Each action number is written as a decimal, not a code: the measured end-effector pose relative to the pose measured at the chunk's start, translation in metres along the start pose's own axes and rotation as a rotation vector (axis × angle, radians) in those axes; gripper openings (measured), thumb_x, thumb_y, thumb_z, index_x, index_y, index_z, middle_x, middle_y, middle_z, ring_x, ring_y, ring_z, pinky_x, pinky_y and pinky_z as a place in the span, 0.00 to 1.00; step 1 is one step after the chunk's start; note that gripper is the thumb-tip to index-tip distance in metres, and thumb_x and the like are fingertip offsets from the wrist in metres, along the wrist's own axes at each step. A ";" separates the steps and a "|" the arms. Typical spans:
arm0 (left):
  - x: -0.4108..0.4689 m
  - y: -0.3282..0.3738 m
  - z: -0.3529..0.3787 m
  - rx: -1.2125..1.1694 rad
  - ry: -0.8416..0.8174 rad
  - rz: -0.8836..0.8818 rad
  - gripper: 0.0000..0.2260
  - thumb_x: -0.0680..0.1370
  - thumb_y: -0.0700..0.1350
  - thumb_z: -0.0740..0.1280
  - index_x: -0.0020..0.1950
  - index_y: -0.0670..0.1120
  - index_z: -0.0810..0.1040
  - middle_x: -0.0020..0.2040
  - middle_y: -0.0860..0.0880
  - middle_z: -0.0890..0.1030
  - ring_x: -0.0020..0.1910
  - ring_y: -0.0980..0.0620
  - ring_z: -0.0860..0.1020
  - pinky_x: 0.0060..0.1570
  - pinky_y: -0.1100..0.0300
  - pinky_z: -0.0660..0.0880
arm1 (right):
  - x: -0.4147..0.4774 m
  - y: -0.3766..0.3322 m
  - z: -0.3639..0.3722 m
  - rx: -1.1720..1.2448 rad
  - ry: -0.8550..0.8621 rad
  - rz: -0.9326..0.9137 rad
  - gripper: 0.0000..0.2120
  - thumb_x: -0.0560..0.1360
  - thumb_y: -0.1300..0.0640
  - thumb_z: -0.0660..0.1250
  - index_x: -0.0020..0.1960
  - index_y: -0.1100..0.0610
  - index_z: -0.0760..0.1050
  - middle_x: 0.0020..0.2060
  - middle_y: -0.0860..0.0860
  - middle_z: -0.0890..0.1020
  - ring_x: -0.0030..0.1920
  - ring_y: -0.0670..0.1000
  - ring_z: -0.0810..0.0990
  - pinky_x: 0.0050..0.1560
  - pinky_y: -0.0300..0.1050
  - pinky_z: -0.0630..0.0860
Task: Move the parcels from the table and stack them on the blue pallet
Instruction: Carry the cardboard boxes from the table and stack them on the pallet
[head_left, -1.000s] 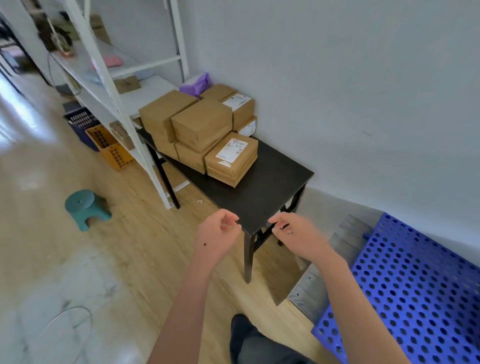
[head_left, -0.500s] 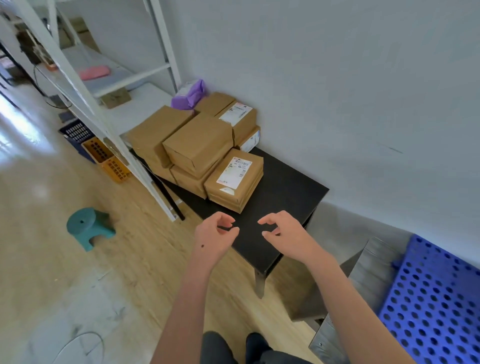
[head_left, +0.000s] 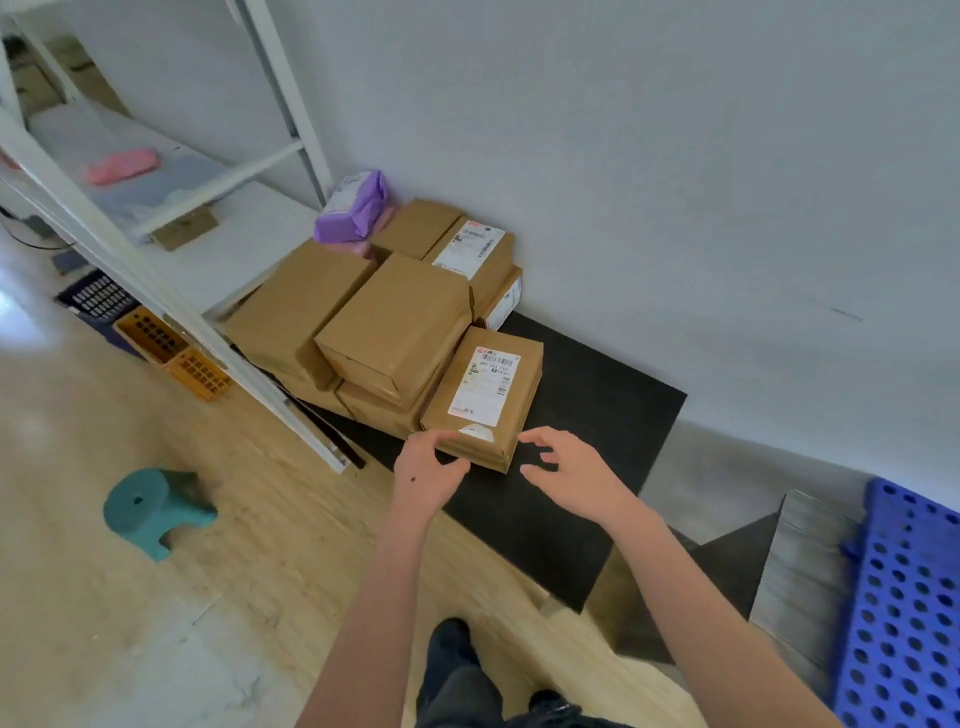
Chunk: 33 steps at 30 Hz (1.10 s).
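Note:
Several brown cardboard parcels are piled on a black table (head_left: 597, 426) against the wall. Nearest me lies a flat parcel with a white shipping label (head_left: 485, 395), resting on a second flat parcel. My left hand (head_left: 426, 467) touches its near left corner, fingers curled at the edge. My right hand (head_left: 566, 467) hovers open just right of its near right corner, apart from it. Behind stand a larger plain parcel (head_left: 400, 322) and another labelled parcel (head_left: 472, 249). The blue perforated pallet (head_left: 904, 608) lies on the floor at the lower right.
A white metal shelf rack (head_left: 171, 306) stands left of the table, with orange and dark crates (head_left: 171, 353) beneath. A teal stool (head_left: 150, 506) sits on the wooden floor. A purple packet (head_left: 356, 208) lies behind the parcels. Grey boards (head_left: 800, 566) lie beside the pallet.
I have stepped closer to the table. Both hands have moved forward from its near edge to the front labelled parcel, and the left hand now touches its corner.

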<state>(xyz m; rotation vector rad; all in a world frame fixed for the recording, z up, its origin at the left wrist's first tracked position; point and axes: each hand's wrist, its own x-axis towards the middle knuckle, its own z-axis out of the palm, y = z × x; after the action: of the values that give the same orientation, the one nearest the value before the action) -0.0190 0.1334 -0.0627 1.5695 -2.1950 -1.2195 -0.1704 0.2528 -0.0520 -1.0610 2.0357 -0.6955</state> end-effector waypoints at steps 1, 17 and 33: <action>0.010 -0.005 -0.003 0.009 -0.019 0.008 0.18 0.72 0.42 0.70 0.61 0.51 0.75 0.63 0.49 0.73 0.60 0.52 0.72 0.62 0.56 0.69 | 0.006 -0.004 0.004 0.025 -0.001 0.015 0.21 0.76 0.54 0.67 0.68 0.44 0.68 0.69 0.48 0.70 0.66 0.50 0.72 0.62 0.42 0.70; 0.081 -0.043 -0.015 0.080 -0.241 0.152 0.22 0.73 0.41 0.70 0.66 0.51 0.71 0.64 0.51 0.72 0.59 0.51 0.74 0.62 0.52 0.73 | 0.055 -0.033 0.053 0.351 0.243 0.114 0.27 0.72 0.56 0.73 0.54 0.31 0.61 0.40 0.15 0.67 0.43 0.14 0.63 0.36 0.12 0.61; 0.097 -0.036 0.017 0.068 -0.491 -0.089 0.36 0.76 0.60 0.63 0.77 0.48 0.51 0.72 0.43 0.64 0.68 0.43 0.68 0.62 0.45 0.72 | 0.053 0.032 0.052 0.372 0.272 0.482 0.36 0.74 0.53 0.70 0.76 0.49 0.56 0.60 0.49 0.76 0.52 0.46 0.75 0.52 0.41 0.72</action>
<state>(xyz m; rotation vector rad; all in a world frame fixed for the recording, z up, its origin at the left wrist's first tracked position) -0.0446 0.0554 -0.1277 1.5316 -2.4919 -1.7285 -0.1649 0.2177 -0.1245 -0.2557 2.1584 -0.9428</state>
